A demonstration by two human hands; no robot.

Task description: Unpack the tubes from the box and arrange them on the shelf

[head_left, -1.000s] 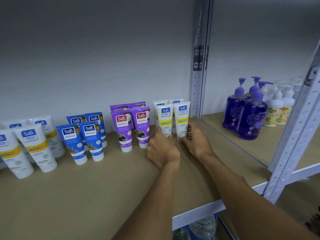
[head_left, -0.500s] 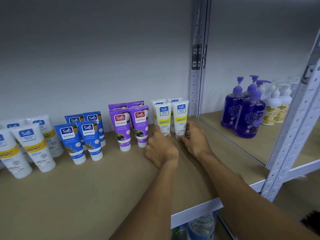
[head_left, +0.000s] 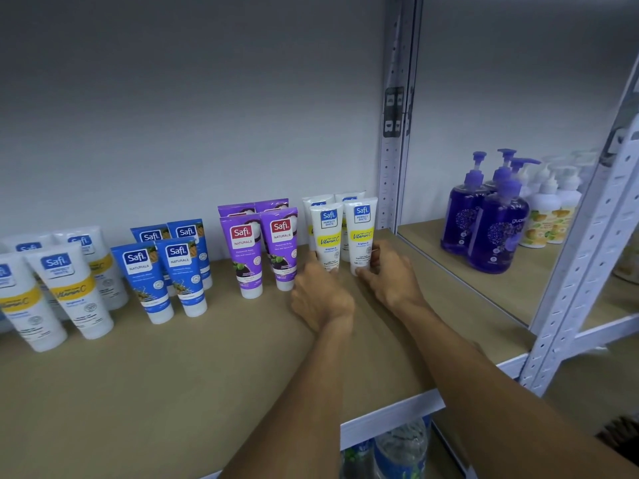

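Tubes stand cap-down in pairs on the tan shelf (head_left: pixel 173 392). At the right end are two white tubes with yellow bands. My left hand (head_left: pixel 320 299) grips the base of the left white tube (head_left: pixel 326 233). My right hand (head_left: pixel 390 276) holds the base of the right white tube (head_left: pixel 361 229). Two more white tubes stand right behind them. Further left stand purple tubes (head_left: pixel 242 247), blue tubes (head_left: pixel 138 271) and more white tubes (head_left: pixel 65 285). The box is out of sight.
A perforated metal upright (head_left: pixel 392 133) stands just right of the white tubes. Beyond it, the neighbouring shelf holds purple pump bottles (head_left: pixel 498 226) and white bottles (head_left: pixel 553 212). Another upright (head_left: pixel 587 271) stands at the front right. Water bottles (head_left: pixel 397 447) show below the shelf edge.
Both hands stay on the two front white tubes. The view has shifted very slightly; the tubes look barely moved.
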